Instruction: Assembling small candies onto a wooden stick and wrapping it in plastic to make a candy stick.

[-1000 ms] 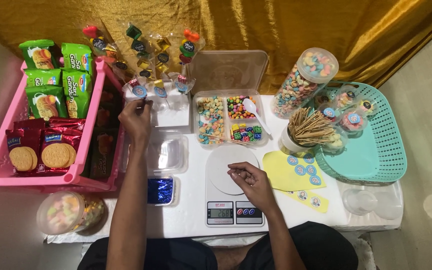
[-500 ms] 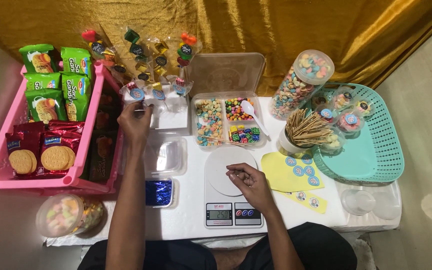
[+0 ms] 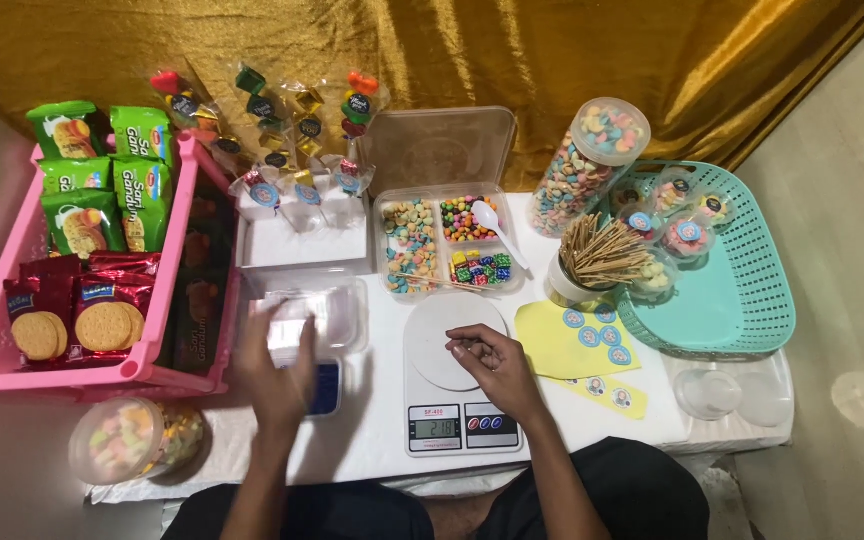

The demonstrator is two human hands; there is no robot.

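The left hand [image 3: 282, 375] hovers, blurred with motion, over the clear plastic containers [image 3: 317, 310] stacked at the near-left of the bench [image 3: 372, 460], just in front of the white tray [image 3: 302, 245] of wrapped lollipop sticks. Its grip looks released, fingers spread flat, though the blur hides whether a fingertip already touches a rim. The right hand [image 3: 492, 370] rests on the round white plate of the kitchen scale [image 3: 457, 385], fingers curled in a loose pinch; whether something tiny sits between them cannot be told.

To do this step well, I judge the left hand should slow before contact and peel off one container only, since thin nested tubs tend to lift in pairs. Pinching the top rim at a corner, with the thumb holding the ones beneath down, ought to separate it cleanly. The small blue packet [image 3: 324, 385] lies just under the hand (easy to drag along by accident), so the lift should go straight up.

The right hand would best clear the scale plate before anything lands there, because its weight upsets the reading on the display. A container set down wants the middle of the plate, well apart from the divided candy box [image 3: 447, 245] and its white spoon [image 3: 497, 232], and from the yellow sticker sheet [image 3: 572, 340] beside the scale.
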